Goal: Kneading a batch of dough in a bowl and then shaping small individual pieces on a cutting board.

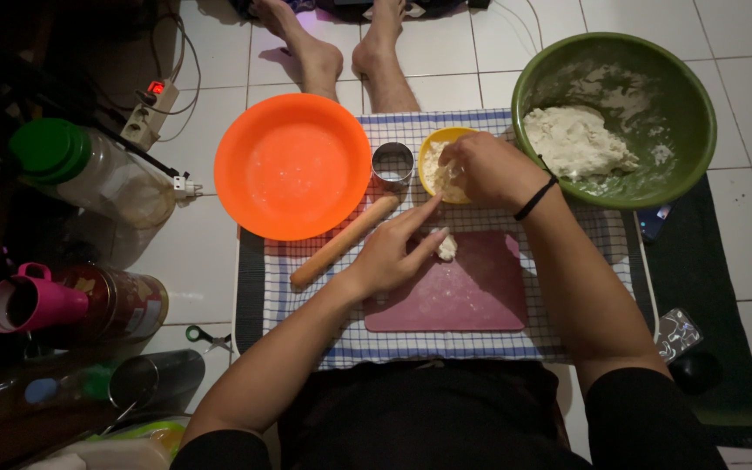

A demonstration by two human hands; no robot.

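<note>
Sitting on a white tiled floor [746, 113], a checked cloth [306, 278] carries a pink board [472, 296]. Left hand [393, 257], fingers spread, touches a dough lump [447, 247]. Right hand [485, 170] dips into the yellow bowl [437, 139], covering its grip. Green bowl [611, 117] sits just right.

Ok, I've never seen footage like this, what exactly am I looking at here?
There is one picture, from a camera worn on a person's head, looking down at their own bare hands as they sit on a tiled floor. The left hand rests on a small piece of dough on a pink board. The right hand reaches into a small yellow bowl. Around them on a checked cloth lie a rolling pin, a metal ring cutter and an orange bowl. A green bowl holds more dough.
</note>
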